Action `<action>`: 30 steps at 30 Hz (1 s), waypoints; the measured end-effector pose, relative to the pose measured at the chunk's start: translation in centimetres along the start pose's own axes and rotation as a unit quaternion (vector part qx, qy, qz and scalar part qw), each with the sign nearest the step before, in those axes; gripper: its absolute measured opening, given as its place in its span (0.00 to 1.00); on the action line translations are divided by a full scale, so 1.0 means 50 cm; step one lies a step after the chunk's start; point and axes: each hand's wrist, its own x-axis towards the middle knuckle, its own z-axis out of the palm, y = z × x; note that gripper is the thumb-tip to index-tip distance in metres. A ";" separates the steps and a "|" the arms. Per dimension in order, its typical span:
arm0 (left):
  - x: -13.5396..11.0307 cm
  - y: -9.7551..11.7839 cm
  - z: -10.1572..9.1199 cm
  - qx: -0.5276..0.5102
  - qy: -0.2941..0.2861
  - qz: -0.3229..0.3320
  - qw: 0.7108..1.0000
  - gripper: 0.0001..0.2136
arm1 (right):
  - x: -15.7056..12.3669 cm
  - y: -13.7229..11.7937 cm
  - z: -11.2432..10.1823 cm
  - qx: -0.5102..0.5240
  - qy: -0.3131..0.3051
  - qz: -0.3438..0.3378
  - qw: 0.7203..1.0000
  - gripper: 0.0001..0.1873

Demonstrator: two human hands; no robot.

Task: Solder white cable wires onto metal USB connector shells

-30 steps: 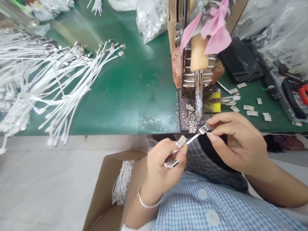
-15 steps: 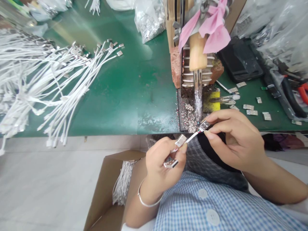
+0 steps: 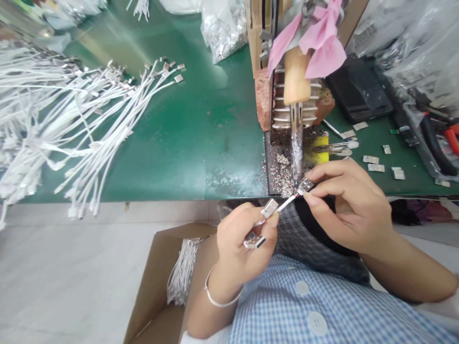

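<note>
My right hand [image 3: 349,205] pinches a small metal USB connector [image 3: 304,185] at the end of a thin white cable [image 3: 287,204], right under the tip of the fixed soldering iron [image 3: 296,157]. My left hand [image 3: 241,243] is closed on the cable lower down, with a metal shell [image 3: 269,208] at its fingertips and a second USB plug [image 3: 254,241] against its palm side. Both hands sit just off the near edge of the green bench [image 3: 186,138], over my checked shirt.
A big heap of white cables [image 3: 64,124] covers the bench's left. Loose metal shells [image 3: 375,165] lie right of the iron's stand, with a yellow sponge [image 3: 319,152]. Bags of parts [image 3: 224,28] stand behind. A cardboard box [image 3: 168,282] with bundled cables sits below my left hand.
My right hand has raised the connector slightly, up to the iron's tip. My left hand has hardly moved.
</note>
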 end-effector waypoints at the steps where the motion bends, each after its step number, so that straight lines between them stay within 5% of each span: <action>1: 0.001 0.001 0.000 0.001 -0.001 -0.001 1.000 0.07 | 0.000 0.000 0.000 -0.002 0.001 -0.001 1.000 0.06; 16: -0.006 0.004 -0.005 -0.014 -0.030 -0.020 0.999 0.07 | -0.007 -0.002 -0.007 0.018 -0.016 0.004 1.000 0.07; 25: -0.015 0.010 -0.004 -0.087 -0.168 -0.137 0.972 0.19 | -0.059 -0.031 -0.046 0.180 0.014 0.115 0.977 0.12; 30: -0.024 0.013 0.005 -0.067 -0.239 -0.150 0.957 0.17 | -0.049 -0.038 -0.077 0.243 -0.148 0.088 0.955 0.05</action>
